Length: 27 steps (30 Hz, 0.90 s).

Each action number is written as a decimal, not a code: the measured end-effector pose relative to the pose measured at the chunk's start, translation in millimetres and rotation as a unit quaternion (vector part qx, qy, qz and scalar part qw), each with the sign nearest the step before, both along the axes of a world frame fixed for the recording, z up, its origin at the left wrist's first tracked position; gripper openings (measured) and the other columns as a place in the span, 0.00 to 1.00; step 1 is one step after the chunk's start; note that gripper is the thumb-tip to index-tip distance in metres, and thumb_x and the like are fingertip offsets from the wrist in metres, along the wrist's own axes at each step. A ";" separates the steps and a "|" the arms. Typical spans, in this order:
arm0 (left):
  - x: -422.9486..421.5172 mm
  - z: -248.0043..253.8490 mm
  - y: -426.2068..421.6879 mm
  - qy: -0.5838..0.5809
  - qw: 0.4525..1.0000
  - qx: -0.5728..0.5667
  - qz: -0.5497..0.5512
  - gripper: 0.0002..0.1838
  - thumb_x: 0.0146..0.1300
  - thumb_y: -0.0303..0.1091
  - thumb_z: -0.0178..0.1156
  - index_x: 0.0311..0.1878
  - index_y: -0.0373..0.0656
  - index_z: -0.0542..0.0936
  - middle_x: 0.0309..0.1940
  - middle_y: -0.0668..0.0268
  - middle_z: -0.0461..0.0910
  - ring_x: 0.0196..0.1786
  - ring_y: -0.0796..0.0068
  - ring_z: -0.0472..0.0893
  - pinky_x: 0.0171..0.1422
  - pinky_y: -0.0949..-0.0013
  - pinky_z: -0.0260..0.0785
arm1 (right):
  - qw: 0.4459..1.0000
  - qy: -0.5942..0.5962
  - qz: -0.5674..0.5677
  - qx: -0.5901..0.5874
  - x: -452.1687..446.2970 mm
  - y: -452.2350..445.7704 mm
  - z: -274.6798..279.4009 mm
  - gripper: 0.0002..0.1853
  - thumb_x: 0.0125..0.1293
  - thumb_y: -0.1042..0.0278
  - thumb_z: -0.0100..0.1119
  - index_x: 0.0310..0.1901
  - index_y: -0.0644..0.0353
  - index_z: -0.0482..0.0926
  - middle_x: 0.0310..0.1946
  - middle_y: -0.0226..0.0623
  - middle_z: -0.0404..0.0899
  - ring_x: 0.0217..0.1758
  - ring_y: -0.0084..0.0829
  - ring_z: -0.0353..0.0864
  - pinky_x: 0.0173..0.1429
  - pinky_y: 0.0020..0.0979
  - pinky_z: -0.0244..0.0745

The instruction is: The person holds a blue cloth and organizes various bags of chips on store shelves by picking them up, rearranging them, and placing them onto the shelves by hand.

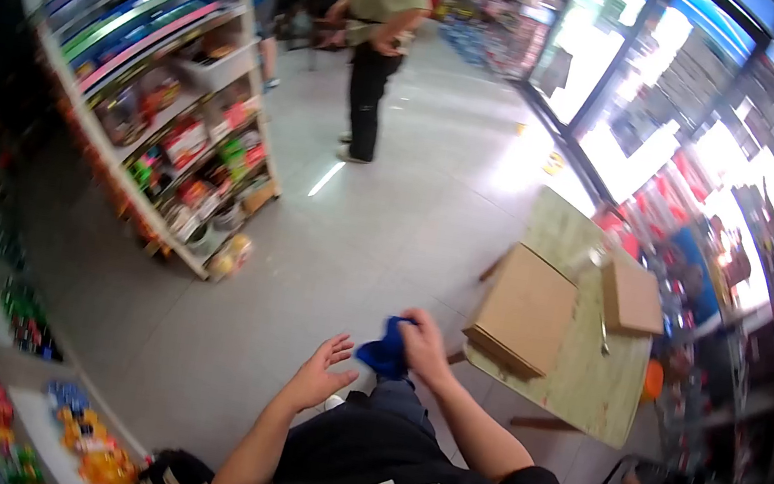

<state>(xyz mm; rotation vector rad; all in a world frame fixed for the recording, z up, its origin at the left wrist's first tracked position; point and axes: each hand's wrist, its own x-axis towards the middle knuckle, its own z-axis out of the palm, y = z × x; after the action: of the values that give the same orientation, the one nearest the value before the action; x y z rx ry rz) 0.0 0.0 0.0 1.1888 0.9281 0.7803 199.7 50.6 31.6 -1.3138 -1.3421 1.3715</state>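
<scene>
A dark blue cloth (384,349) hangs bunched from my right hand (424,346), whose fingers are closed round its upper edge. To the left of the cloth, my left hand (322,374) is held up with its fingers apart and nothing in it. A small gap shows between the left fingertips and the cloth. Both hands are in front of my body, above the tiled floor.
On my right stands a wooden table (610,399) bearing a large flat cardboard box (526,310), a smaller box (632,297) and a spoon-like utensil (605,337). Stocked shelves (209,153) rise on the left. A person (377,48) stands ahead, near glass doors (634,89).
</scene>
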 end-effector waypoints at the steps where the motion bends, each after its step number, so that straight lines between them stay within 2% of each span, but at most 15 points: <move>1: -4.5 21.3 -1.8 -0.028 0.999 0.001 0.019 0.42 0.61 0.38 0.67 0.73 0.42 0.54 0.69 0.54 0.60 0.69 0.66 0.64 0.63 0.61 0.68 | 1.000 0.008 -0.027 0.001 -6.8 -2.1 -1.6 0.11 0.66 0.67 0.53 0.47 0.59 0.75 0.39 0.40 0.78 0.43 0.28 0.76 0.51 0.30 0.73; 2: -8.4 41.3 -4.8 -0.029 0.998 0.011 0.063 0.35 0.61 0.37 0.67 0.68 0.38 0.62 0.62 0.56 0.69 0.64 0.69 0.70 0.59 0.66 0.70 | 0.999 0.023 -0.032 0.036 -35.3 -5.3 -1.0 0.09 0.66 0.69 0.52 0.46 0.61 0.74 0.38 0.37 0.77 0.43 0.25 0.75 0.49 0.29 0.72; 3: 65.7 33.6 10.2 -0.050 0.996 0.043 0.068 0.33 0.61 0.37 0.66 0.66 0.37 0.64 0.59 0.57 0.71 0.61 0.69 0.71 0.58 0.67 0.70 | 0.994 0.017 -0.017 0.106 29.1 -0.2 16.2 0.09 0.66 0.70 0.53 0.46 0.61 0.74 0.39 0.35 0.77 0.44 0.25 0.75 0.49 0.29 0.72; 5: 46.8 13.6 5.2 0.008 0.994 0.055 0.096 0.30 0.62 0.38 0.66 0.62 0.36 0.67 0.54 0.58 0.74 0.56 0.70 0.74 0.55 0.69 0.71 | 0.989 0.079 -0.020 0.120 7.3 -18.1 19.3 0.10 0.67 0.69 0.55 0.47 0.61 0.74 0.40 0.33 0.76 0.44 0.24 0.74 0.49 0.29 0.72; 6: 51.5 17.5 -8.9 -0.002 0.990 0.057 0.133 0.22 0.63 0.37 0.64 0.56 0.36 0.73 0.45 0.62 0.79 0.46 0.75 0.77 0.51 0.71 0.71 | 0.994 0.061 -0.028 0.089 14.8 -34.6 26.1 0.10 0.67 0.69 0.56 0.47 0.61 0.74 0.40 0.33 0.76 0.43 0.24 0.74 0.48 0.29 0.72; 9: 45.7 45.7 -5.7 0.026 0.991 0.025 0.126 0.16 0.65 0.37 0.63 0.50 0.36 0.77 0.38 0.66 0.80 0.42 0.79 0.77 0.49 0.73 0.71 | 0.994 0.076 -0.051 0.054 26.9 -38.8 23.6 0.11 0.66 0.69 0.57 0.48 0.62 0.74 0.39 0.31 0.76 0.40 0.22 0.74 0.46 0.26 0.72; 10: 49.1 50.1 -4.8 0.012 0.989 0.043 0.140 0.13 0.66 0.37 0.62 0.45 0.36 0.79 0.34 0.69 0.80 0.38 0.82 0.76 0.46 0.74 0.70 | 0.994 0.079 -0.060 0.054 32.3 -40.3 21.4 0.12 0.66 0.69 0.58 0.49 0.62 0.74 0.39 0.31 0.76 0.40 0.21 0.74 0.46 0.26 0.72; 14: 54.5 47.7 5.8 0.007 0.983 0.058 0.175 0.11 0.66 0.36 0.61 0.41 0.36 0.79 0.33 0.69 0.79 0.36 0.82 0.74 0.44 0.76 0.68 | 0.982 0.181 -0.048 -0.002 53.5 -45.8 18.4 0.14 0.67 0.70 0.59 0.52 0.63 0.73 0.37 0.28 0.75 0.41 0.18 0.73 0.49 0.22 0.71; 17: 65.2 63.8 8.3 0.002 0.979 0.071 0.191 0.10 0.67 0.35 0.60 0.42 0.36 0.79 0.34 0.70 0.79 0.38 0.82 0.75 0.46 0.76 0.69 | 0.971 0.225 -0.011 -0.084 64.2 -55.5 36.3 0.16 0.67 0.70 0.60 0.54 0.64 0.73 0.37 0.28 0.77 0.41 0.18 0.74 0.48 0.22 0.71; 18: 66.7 65.4 12.1 0.023 0.976 0.094 0.193 0.11 0.67 0.35 0.61 0.41 0.35 0.79 0.33 0.69 0.79 0.37 0.82 0.74 0.45 0.75 0.69 | 0.982 0.164 0.000 -0.093 73.4 -56.8 32.0 0.15 0.67 0.70 0.60 0.53 0.63 0.74 0.38 0.29 0.78 0.41 0.18 0.76 0.47 0.22 0.72; 20: 62.7 67.9 17.7 0.072 0.967 0.132 0.203 0.11 0.66 0.35 0.61 0.40 0.34 0.79 0.30 0.68 0.79 0.36 0.82 0.74 0.43 0.75 0.69 | 0.981 0.175 -0.058 -0.058 83.7 -61.2 23.3 0.13 0.67 0.68 0.60 0.50 0.62 0.74 0.34 0.28 0.77 0.37 0.17 0.74 0.42 0.22 0.71; 21: 64.3 77.6 18.5 0.060 0.965 0.126 0.220 0.11 0.66 0.35 0.61 0.39 0.34 0.79 0.29 0.67 0.79 0.36 0.81 0.74 0.44 0.75 0.69 | 0.980 0.178 -0.082 -0.042 89.6 -60.9 24.7 0.12 0.67 0.68 0.60 0.49 0.61 0.75 0.32 0.27 0.76 0.35 0.17 0.74 0.40 0.21 0.70; 23: 62.2 88.6 22.0 0.083 0.961 0.117 0.238 0.11 0.66 0.35 0.61 0.39 0.34 0.79 0.31 0.68 0.79 0.36 0.82 0.74 0.44 0.76 0.69 | 0.961 0.228 -0.155 -0.030 98.6 -61.6 33.7 0.10 0.67 0.68 0.60 0.47 0.60 0.75 0.32 0.28 0.76 0.35 0.17 0.74 0.39 0.22 0.71; 25: 63.4 91.4 25.1 0.009 0.960 0.098 0.261 0.11 0.67 0.35 0.60 0.40 0.35 0.78 0.33 0.68 0.79 0.37 0.82 0.74 0.45 0.76 0.68 | 0.963 0.215 -0.164 -0.020 107.6 -59.5 39.9 0.10 0.67 0.68 0.60 0.46 0.60 0.74 0.33 0.28 0.76 0.36 0.17 0.74 0.39 0.21 0.72; 27: 63.1 68.2 32.8 -0.136 0.947 0.038 0.289 0.09 0.68 0.34 0.59 0.45 0.38 0.77 0.38 0.69 0.77 0.40 0.83 0.74 0.48 0.77 0.68 | 0.955 0.236 -0.176 -0.032 108.7 -56.9 53.2 0.08 0.67 0.69 0.60 0.44 0.59 0.73 0.35 0.28 0.75 0.36 0.18 0.74 0.40 0.22 0.73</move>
<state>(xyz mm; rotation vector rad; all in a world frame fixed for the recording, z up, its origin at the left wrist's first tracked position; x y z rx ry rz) 63.1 32.8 68.2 0.8416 1.0297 1.4252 308.4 -6.4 84.9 -1.1044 -0.7087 1.3694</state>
